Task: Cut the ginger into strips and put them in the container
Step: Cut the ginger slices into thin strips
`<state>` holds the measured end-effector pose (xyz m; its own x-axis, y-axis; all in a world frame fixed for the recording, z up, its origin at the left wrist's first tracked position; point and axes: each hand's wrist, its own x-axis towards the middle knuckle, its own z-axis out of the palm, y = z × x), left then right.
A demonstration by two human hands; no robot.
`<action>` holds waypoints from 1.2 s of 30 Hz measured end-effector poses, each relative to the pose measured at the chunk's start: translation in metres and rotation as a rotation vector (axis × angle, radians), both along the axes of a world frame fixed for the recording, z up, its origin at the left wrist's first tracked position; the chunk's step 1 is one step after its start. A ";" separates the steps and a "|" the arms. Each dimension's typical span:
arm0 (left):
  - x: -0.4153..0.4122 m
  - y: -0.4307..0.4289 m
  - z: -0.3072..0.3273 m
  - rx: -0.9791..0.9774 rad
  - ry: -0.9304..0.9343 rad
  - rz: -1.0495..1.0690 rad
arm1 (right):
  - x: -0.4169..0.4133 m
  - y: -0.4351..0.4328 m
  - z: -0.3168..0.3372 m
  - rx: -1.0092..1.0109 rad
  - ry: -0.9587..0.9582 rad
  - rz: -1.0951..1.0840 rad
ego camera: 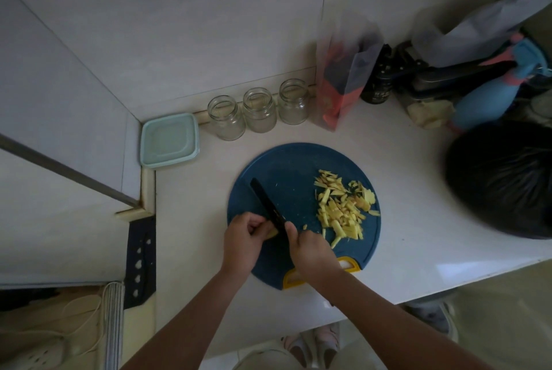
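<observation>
Left hand (243, 239) pinches a small yellow ginger piece (272, 233) on the round blue cutting board (286, 166). Right hand (310, 247) grips the black knife (265, 205), blade pointing eleven o'clock. Cut yellow ginger strips (343, 208) lie at three o'clock.

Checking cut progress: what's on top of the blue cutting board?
A pile of ginger strips on its right half, a black knife, and both hands. The left hand covers most of the uncut ginger piece; its remaining size is hidden.

Ginger strips (343, 208) lie on the cutting board (286, 166), jars (259, 110) behind.
</observation>
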<state>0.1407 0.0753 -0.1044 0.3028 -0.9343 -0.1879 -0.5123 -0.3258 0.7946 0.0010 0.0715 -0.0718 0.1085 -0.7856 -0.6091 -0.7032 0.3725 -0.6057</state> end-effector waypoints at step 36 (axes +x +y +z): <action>0.007 -0.009 0.007 0.149 0.155 0.039 | 0.006 0.016 -0.002 -0.074 0.106 0.159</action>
<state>0.1481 0.0666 -0.0971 0.2950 -0.8809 -0.3701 -0.3728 -0.4628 0.8042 0.0067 0.0879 -0.0734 0.1731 -0.8066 -0.5652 -0.8110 0.2088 -0.5464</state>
